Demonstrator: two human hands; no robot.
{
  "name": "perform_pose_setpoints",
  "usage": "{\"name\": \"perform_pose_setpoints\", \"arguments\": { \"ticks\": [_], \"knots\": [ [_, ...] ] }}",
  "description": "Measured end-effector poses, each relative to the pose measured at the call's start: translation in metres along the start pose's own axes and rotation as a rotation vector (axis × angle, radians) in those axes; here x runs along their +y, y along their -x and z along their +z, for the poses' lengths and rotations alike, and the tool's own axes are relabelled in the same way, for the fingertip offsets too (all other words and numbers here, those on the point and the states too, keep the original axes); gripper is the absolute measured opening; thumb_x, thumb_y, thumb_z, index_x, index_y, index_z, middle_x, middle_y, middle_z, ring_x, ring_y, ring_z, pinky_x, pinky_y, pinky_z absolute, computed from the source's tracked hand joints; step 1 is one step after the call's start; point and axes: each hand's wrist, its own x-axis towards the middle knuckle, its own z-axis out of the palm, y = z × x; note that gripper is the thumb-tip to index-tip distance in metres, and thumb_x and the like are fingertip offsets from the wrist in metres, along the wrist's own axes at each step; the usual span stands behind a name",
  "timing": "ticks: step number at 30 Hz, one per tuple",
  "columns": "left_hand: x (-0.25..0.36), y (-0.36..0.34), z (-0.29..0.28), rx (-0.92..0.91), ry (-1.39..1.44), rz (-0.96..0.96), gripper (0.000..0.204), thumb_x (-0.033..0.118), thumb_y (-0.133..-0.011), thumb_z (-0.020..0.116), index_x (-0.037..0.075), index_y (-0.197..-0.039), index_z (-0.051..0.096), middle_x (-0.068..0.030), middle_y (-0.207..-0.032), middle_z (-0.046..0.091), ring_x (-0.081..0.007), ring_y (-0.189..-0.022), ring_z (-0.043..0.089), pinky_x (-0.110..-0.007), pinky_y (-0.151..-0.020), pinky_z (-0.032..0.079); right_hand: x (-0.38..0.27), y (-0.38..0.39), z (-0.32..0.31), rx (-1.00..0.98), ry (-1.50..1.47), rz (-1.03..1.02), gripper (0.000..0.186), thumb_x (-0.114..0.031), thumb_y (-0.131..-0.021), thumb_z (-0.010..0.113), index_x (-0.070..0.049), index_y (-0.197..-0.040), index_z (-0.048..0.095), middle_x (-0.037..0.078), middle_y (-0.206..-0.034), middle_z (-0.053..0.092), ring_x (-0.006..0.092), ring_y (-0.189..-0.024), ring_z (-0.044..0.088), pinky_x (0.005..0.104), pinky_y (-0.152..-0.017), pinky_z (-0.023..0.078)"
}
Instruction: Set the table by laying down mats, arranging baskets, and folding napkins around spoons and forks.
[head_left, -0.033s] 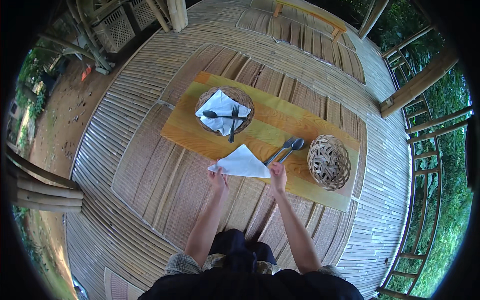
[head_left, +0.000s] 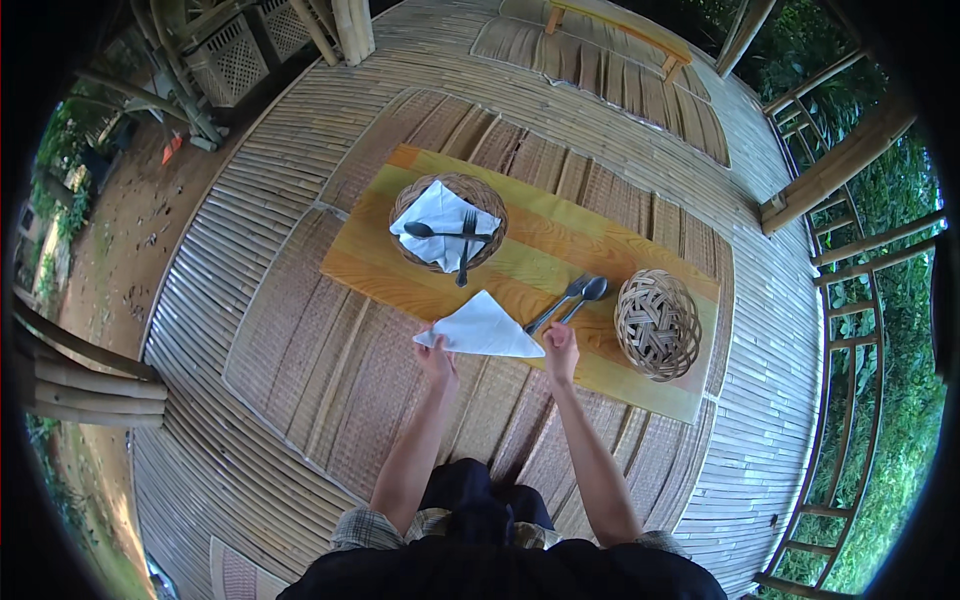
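Note:
A white napkin (head_left: 482, 328) is folded into a triangle at the near edge of the low wooden table (head_left: 565, 240), its peak pointing away from me. My left hand (head_left: 437, 361) is closed on its left corner. At the opposite corner, my right hand (head_left: 562, 355) has its fingers curled together and appears to pinch the tip; the fingertips are partly hidden. Just beyond that hand lie a spoon (head_left: 594, 290) and a fork (head_left: 560, 302), side by side on the tabletop. Farther left, a woven basket (head_left: 492, 190) holds another white napkin (head_left: 432, 212) with a spoon (head_left: 420, 229) and fork (head_left: 469, 222) crossed over it.
On the table's right end stands a second woven basket (head_left: 658, 325). Woven mats (head_left: 330, 350) lie beneath the table on the bamboo floor (head_left: 215, 440). A yellow bench (head_left: 625, 28) stands at the back, and a bamboo railing (head_left: 850, 340) runs along the right.
My right hand has shifted slightly right. The napkin's lower edge looks a little wider, and its peak sits slightly farther left. The cutlery and baskets stay in place.

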Motion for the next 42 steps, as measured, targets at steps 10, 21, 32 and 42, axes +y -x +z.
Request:
{"name": "perform_pose_setpoints", "arguments": {
  "ticks": [10,21,32,42],
  "knots": [
    [-0.018,0.002,0.009,0.178,-0.245,0.125,0.041,-0.006,-0.073,0.049,0.004,-0.110,0.036,-0.0085,-0.106,0.045,-0.0181,-0.094,0.047,-0.029,-0.080,0.038,-0.019,-0.059,-0.013,0.078,0.714,0.158,0.030,-0.027,-0.071,0.059,0.000,-0.079,0.048,0.017,-0.079,0.057,0.0332,-0.078,0.055,0.0393,-0.066,0.044],
    [-0.021,0.001,0.009,0.214,-0.035,-0.016,0.044,-0.003,-0.074,0.049,0.002,-0.114,0.032,-0.0114,-0.109,0.043,-0.0210,-0.099,0.045,-0.032,-0.085,0.036,-0.017,-0.079,-0.018,0.043,0.735,0.264,0.028,-0.024,-0.069,0.058,0.002,-0.080,0.056,0.019,-0.085,0.057,0.0333,-0.079,0.056,0.0402,-0.068,0.046],
    [-0.014,0.014,0.003,0.223,0.097,-0.268,0.022,0.001,-0.076,0.049,0.008,-0.096,0.044,-0.0039,-0.093,0.052,-0.0161,-0.087,0.052,-0.027,-0.074,0.043,-0.021,-0.028,-0.031,0.016,0.304,-0.016,0.020,-0.019,-0.070,0.060,0.001,-0.074,0.059,0.013,-0.063,0.059,0.0176,-0.059,0.057,0.0279,-0.056,0.043],
    [-0.008,0.018,0.002,0.139,0.080,-0.196,0.027,0.003,-0.073,0.054,0.008,-0.099,0.046,-0.0034,-0.094,0.053,-0.0162,-0.088,0.052,-0.027,-0.074,0.044,0.022,0.042,0.042,-0.486,0.046,0.218,0.014,-0.014,-0.071,0.059,-0.001,-0.077,0.060,0.007,-0.064,0.059,0.0115,-0.057,0.055,0.0254,-0.052,0.042]
  ]
}}
